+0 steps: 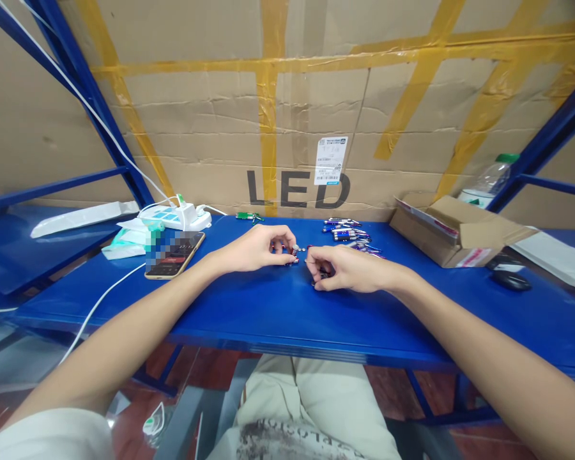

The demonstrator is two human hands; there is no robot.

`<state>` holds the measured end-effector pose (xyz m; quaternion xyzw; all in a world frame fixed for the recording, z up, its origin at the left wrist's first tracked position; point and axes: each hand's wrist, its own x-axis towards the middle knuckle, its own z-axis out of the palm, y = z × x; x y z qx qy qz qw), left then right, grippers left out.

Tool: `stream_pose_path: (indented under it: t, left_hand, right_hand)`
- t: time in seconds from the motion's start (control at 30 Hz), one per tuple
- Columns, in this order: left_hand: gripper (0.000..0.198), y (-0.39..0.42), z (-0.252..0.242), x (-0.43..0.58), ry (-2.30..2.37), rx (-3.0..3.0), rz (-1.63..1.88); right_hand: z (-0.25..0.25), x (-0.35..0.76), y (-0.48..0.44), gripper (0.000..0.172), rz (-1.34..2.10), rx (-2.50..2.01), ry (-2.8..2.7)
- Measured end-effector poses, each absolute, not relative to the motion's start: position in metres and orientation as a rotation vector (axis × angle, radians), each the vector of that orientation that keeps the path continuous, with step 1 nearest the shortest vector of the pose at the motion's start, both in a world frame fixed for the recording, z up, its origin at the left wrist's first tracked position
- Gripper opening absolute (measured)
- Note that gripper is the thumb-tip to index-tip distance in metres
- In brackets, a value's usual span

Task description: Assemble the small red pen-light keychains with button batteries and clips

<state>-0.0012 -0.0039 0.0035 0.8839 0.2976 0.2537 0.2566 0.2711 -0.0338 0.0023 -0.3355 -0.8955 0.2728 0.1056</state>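
Observation:
My left hand [253, 249] is over the middle of the blue table, its fingers and thumb closed around a small red and silver pen-like piece [293, 260]. More red bits show behind its fingers. Just to the right, my right hand [347, 267] is curled with thumb and fingertips close together. Something dark and small [324, 273] shows inside its grip, mostly hidden by the fingers. Beyond that hand lie several blue pens [345, 234] in a loose pile. A few green pens [249, 216] rest at the back edge, past my left hand.
A phone [175, 255], a green and white packet [131, 239] and a white power strip [177, 216] with cables are on the left. On the right are an open cardboard box [453, 230], a black mouse [510, 280] and a plastic bottle [491, 182]. A large taped carton [196, 128] stands behind the table.

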Motion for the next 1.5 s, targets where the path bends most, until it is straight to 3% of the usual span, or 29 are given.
stream_pose_path:
  t: [0.33,1.27,1.5]
  left_hand:
    - [0.029,-0.0042,0.0025,-0.0012,0.830,2.393,0.675]
    - [0.029,-0.0054,0.0036,0.0005,0.821,2.395,0.660]
    - [0.029,-0.0031,0.0008,-0.0002,0.822,2.357,0.669]
  right_hand:
    - [0.0021,0.2799,-0.0273,0.015,0.539,-1.122,-2.701]
    - [0.0055,0.2766,-0.0315,0.018,0.858,-1.034,-2.654]
    - [0.0022,0.2733,-0.0318,0.022,0.741,-1.045,-2.632]
